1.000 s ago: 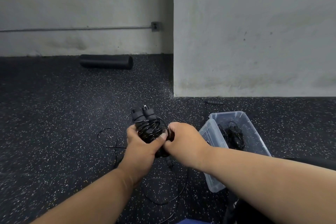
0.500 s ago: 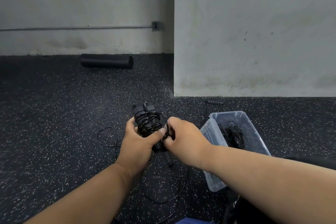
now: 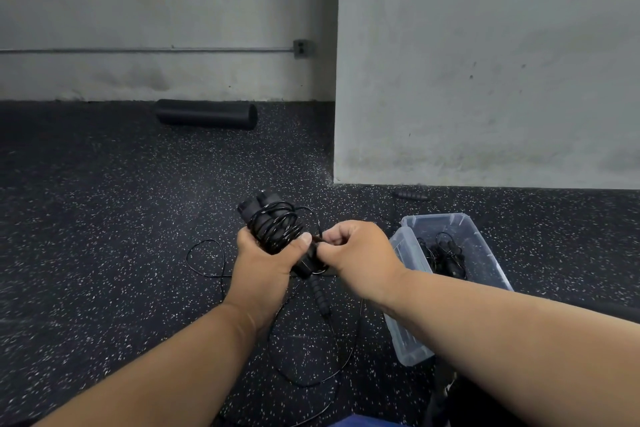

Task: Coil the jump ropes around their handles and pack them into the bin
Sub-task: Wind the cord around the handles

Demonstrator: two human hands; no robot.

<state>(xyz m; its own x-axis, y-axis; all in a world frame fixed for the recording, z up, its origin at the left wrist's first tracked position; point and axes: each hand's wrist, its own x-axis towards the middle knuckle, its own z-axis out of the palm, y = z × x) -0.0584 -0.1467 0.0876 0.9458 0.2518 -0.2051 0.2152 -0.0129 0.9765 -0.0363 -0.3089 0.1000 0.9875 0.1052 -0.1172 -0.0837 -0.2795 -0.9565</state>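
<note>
1. The clear plastic bin sits on the speckled rubber floor at the person's right, its long axis running away from them toward the concrete wall. A coiled black jump rope already lies inside, and a clear lid leans against the bin's near-left side.

2. A black foam roller lies well apart, by the far wall.

3. The left hand grips the jump rope bundle in mid-air, fingers and thumb curled round the paired handles; their long axis tilts up and away, the end caps pointing at the wall.

4. The right hand pinches the cord just beside the coil, fingers curled tight.

5. Another handle hangs or lies below the hands, pointing down toward the person (which rope it belongs to I cannot tell).

6. Loose cord loops on the floor.

7. Handling, as I judge it: the bundle looks light, with stiff handles and a thin, springy, rather slick cord that will unwind if released. Best held across the wraps at the handles' middle, as the left hand does, with tension kept on the free end.
</note>
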